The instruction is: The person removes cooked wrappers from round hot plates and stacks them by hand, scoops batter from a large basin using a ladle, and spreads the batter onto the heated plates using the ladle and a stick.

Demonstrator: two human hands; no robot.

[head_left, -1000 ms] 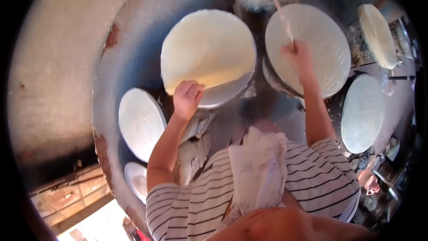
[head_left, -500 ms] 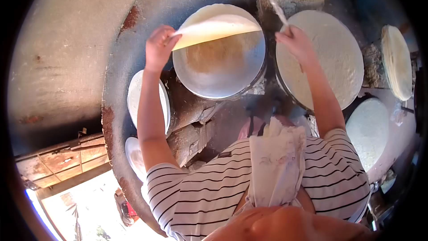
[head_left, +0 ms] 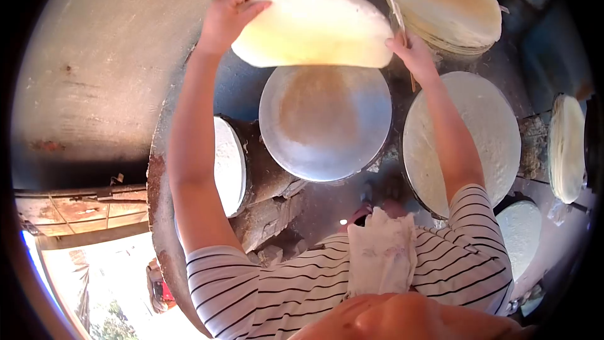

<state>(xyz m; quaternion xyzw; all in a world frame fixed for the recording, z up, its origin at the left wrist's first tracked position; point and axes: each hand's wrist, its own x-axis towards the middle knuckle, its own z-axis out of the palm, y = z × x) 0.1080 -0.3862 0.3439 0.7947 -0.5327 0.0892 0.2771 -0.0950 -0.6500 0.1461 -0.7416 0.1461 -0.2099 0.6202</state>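
Note:
A thin, pale round flatbread (head_left: 314, 31) hangs in the air above the far rim of a round metal griddle (head_left: 321, 126). My left hand (head_left: 229, 19) pinches its left edge between thumb and fingers. At its right edge, my right hand (head_left: 412, 55) is closed, gripping that side of the bread together with a thin stick (head_left: 391, 0) that points up and away. The griddle surface is bare, with a brown stain across its middle. Under my right forearm, a second round pan (head_left: 406, 151) is covered by a pale, bubbly layer (head_left: 484, 126).
A stack of flatbreads (head_left: 447, 0) stands at the back right. Another stack (head_left: 566, 148) is at the far right edge. A white round sheet (head_left: 228, 167) lies left of the griddle, partly behind my left arm. A pale round surface (head_left: 519, 233) sits low on the right.
The flatbread has come off the griddle and up, away from me. My right hand, formerly holding just the stick, now grips the bread's right edge too. The view has shifted.

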